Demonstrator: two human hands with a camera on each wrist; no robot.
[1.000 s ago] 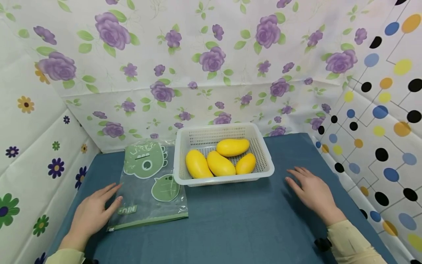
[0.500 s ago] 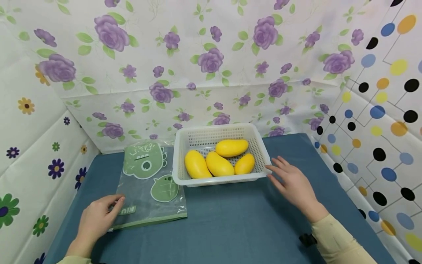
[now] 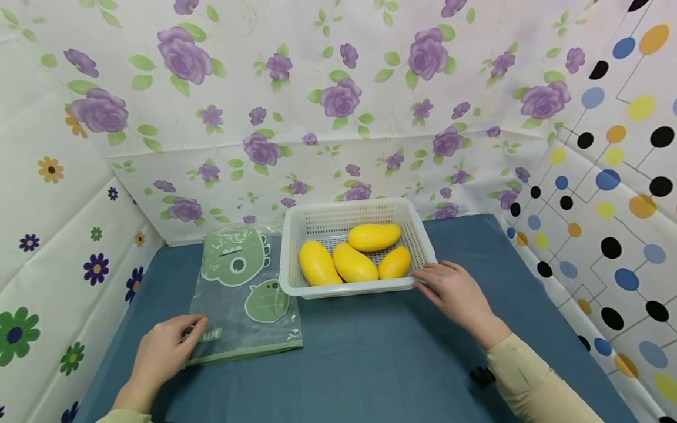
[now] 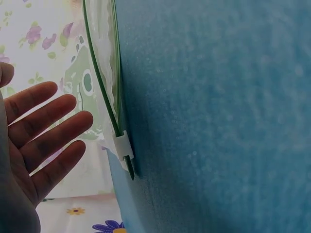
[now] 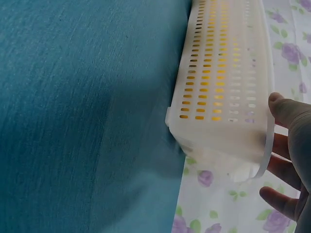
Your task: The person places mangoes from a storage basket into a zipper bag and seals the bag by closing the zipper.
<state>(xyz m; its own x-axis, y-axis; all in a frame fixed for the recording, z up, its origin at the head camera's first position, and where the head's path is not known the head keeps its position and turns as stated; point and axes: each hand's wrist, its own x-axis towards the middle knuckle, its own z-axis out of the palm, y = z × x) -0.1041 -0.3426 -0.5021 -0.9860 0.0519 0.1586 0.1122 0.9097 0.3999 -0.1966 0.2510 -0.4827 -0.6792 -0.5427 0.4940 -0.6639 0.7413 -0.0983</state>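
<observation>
Blue tablecloth [image 3: 370, 358] covering the work surface, enclosed by flower-printed and dotted sheets. White perforated plastic basket [image 3: 338, 220] at centre rear, holding four yellow mangoes [image 3: 353, 262]. Clear zip bag [image 3: 240, 294] with green cartoon print, flat just left of the basket. Right hand [image 3: 457, 294] grasping the basket's near right corner, thumb over the rim. Left hand [image 3: 161, 352], fingers extended and relaxed, resting on the bag's near left corner beside its white slider [image 4: 124, 148].
</observation>
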